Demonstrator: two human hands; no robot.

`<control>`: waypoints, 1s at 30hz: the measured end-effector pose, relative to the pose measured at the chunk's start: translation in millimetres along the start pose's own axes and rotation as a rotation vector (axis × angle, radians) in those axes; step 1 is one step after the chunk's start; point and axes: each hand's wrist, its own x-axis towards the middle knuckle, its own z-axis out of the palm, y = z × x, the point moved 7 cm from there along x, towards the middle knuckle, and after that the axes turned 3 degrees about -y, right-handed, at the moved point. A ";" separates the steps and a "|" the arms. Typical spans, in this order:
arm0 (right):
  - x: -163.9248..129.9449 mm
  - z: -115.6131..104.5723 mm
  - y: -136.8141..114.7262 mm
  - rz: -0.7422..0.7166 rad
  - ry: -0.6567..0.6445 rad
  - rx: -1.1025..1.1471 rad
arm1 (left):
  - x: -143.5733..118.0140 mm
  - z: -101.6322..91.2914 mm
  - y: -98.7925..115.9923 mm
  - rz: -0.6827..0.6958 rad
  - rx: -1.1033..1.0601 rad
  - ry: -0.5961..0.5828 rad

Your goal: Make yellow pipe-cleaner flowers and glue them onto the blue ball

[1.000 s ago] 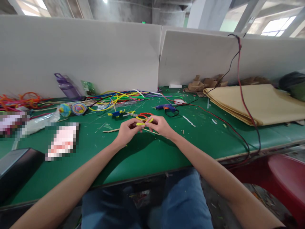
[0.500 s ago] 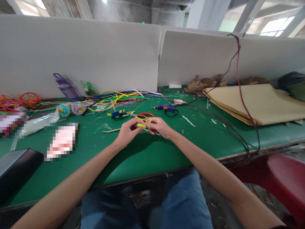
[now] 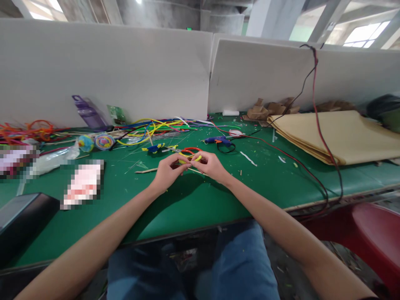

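Observation:
A short piece of yellow pipe cleaner (image 3: 197, 158) is pinched between my two hands, its ends partly hidden by the fingers. My left hand (image 3: 168, 171) is closed on it with thumb and forefinger. From the other side, my right hand (image 3: 213, 167) pinches it too, and the fingertips of both hands meet. Just beyond them lie scissors with red-orange handles (image 3: 193, 149). A thin wooden stick (image 3: 146, 171) rests on the table beside my left hand. Behind it sits a small blue and yellow pipe-cleaner piece (image 3: 153, 148).
A blue glue gun (image 3: 217, 141) lies right of the scissors. Bundled coloured pipe cleaners (image 3: 156, 127) stretch along the back, near a purple bottle (image 3: 89, 113). Brown paper sheets (image 3: 337, 135) and a hanging red-black cable (image 3: 316, 96) are on the right. A black box (image 3: 28, 225) stands front left.
My right fingers have shifted from a curled grip to a straighter pinch. The fingertips now meet, and less of the yellow pipe cleaner shows at the left fingers. The view has moved slightly.

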 end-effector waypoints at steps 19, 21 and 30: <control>-1.3 -5.9 1.3 -0.101 0.125 -0.025 | 0.4 -2.6 -4.7 -0.073 0.012 0.004; -0.9 -3.3 -0.6 -0.102 0.079 0.000 | 0.0 -2.8 -2.5 -0.063 0.019 0.010; -0.4 -1.8 -1.6 -0.122 0.039 -0.030 | -1.1 -1.3 -1.4 -0.040 0.041 -0.001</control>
